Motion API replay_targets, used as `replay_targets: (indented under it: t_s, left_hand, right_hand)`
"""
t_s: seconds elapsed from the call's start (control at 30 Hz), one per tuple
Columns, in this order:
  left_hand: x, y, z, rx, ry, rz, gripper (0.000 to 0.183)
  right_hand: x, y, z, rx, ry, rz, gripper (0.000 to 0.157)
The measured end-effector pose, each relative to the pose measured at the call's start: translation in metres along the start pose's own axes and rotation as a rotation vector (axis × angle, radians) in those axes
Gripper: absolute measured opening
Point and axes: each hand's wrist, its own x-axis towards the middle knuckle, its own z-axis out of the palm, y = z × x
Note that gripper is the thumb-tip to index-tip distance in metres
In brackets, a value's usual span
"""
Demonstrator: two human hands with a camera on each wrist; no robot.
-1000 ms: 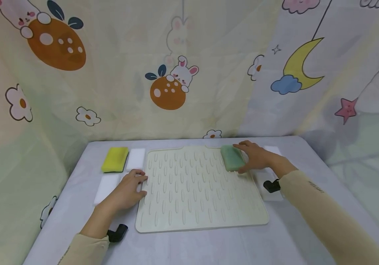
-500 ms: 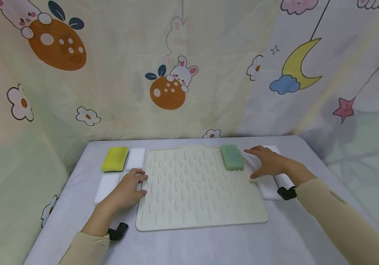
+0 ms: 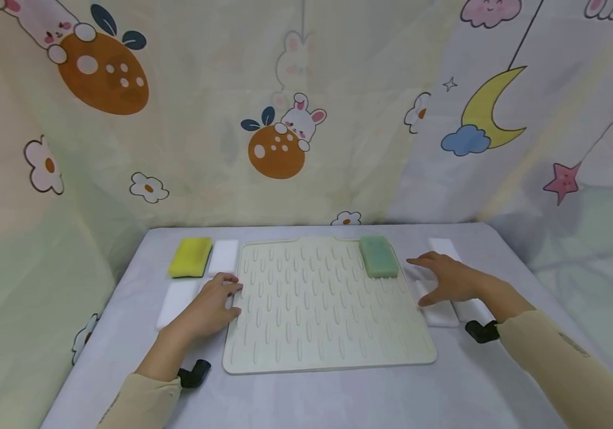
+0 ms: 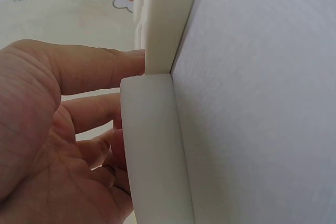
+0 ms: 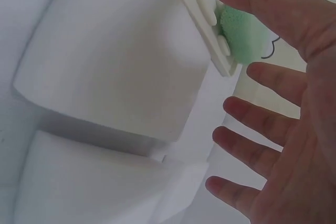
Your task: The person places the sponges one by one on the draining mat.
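A cream ribbed mat [image 3: 317, 325] lies flat on the table, with a green sponge [image 3: 378, 256] at its far right corner. My left hand [image 3: 209, 307] rests at the mat's left edge; in the left wrist view its straight thumb [image 4: 100, 66] touches the rim, while the other fingers lie behind a white block [image 4: 155, 150]. Just off the mat's right edge, my right hand [image 3: 448, 279] hovers with fingers spread and nothing held. Beneath it are white blocks [image 3: 437, 311], which the right wrist view shows as two thick pads [image 5: 121, 61] side by side.
To the left of the mat sit a yellow sponge [image 3: 190, 257] with a dark underside and two white blocks [image 3: 224, 257]. Another white block [image 3: 444, 247] is at the back right. A patterned cloth [image 3: 360, 149] hangs behind the white-covered table [image 3: 306, 402].
My right hand has let go of the green sponge and moved right and nearer to me, over the white blocks. The sponge stays on the mat; my left hand keeps its place.
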Motion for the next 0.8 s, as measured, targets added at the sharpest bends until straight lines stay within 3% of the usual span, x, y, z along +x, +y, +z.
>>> replay_targets:
  t_s: [0.8]
  left_hand:
    - [0.000,0.000,-0.002,-0.004,-0.012,-0.017,0.056]
  right_hand:
    - [-0.023,-0.003,0.008,-0.053,-0.037,0.011,0.100]
